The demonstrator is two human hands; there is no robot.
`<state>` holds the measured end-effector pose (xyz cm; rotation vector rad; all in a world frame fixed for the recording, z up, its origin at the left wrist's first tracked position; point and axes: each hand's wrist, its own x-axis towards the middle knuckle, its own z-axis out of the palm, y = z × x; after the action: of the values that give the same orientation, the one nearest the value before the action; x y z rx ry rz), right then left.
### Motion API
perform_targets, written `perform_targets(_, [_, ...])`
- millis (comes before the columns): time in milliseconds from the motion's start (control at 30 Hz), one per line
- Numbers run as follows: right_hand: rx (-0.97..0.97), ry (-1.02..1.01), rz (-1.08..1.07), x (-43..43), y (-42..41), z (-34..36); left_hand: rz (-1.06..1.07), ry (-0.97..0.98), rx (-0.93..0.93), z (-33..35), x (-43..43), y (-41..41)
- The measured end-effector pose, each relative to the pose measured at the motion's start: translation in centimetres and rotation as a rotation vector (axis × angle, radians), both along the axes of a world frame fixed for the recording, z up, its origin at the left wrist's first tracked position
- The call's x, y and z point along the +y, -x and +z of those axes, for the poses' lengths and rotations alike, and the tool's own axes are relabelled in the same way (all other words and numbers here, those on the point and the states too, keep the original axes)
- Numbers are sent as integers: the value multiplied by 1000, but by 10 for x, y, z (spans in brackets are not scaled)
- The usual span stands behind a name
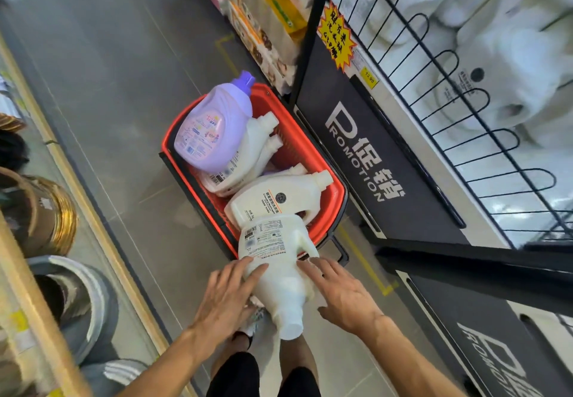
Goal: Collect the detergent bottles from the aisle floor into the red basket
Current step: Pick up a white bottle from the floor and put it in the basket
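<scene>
A red basket (310, 154) stands on the grey aisle floor beside a black promotion shelf. Inside it lie a purple detergent bottle (214, 126) on top at the far end, white bottles (251, 154) under it, and another white bottle (279, 198) near the front. A further white detergent bottle (276, 266) rests with its base over the basket's near rim and its cap pointing toward me. My left hand (229, 297) presses its left side and my right hand (338, 291) its right side, fingers spread along the body.
The black promotion shelf (372, 161) with wire racks of white packs rises at the right. Boxed goods (263, 24) line the far shelf. Gold and grey round containers (52, 213) sit on a low display at the left. My legs and a shoe show below the bottle.
</scene>
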<state>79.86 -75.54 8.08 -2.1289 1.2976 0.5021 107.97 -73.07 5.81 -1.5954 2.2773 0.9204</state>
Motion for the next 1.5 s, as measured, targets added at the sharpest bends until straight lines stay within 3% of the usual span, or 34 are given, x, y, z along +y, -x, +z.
perform_targets(167, [128, -3, -86, 19, 20, 60, -47, 23, -57, 43, -6, -14])
perform_targets(300, [186, -8, -164, 48, 48, 122, -152, 147, -68, 107, -51, 19])
perform_targets(433, [245, 61, -380, 81, 77, 183, -359, 266, -70, 180, -96, 97])
perform_targets(600, [352, 102, -680, 149, 125, 244, -742, 385, -52, 249, -72, 220])
perform_targets(800, [460, 106, -1040, 292, 192, 293, -1114, 472, 40, 319, 41, 363])
perform_targets(967, [503, 51, -1338, 481, 211, 322, -1342, 495, 178, 356, 189, 459])
perform_targets(1267, [604, 50, -1921, 741, 205, 392, -1758, 558, 397, 409, 444, 556])
perform_targets(1500, [579, 27, -2224, 840, 197, 394, -2037, 623, 438, 408, 586, 601])
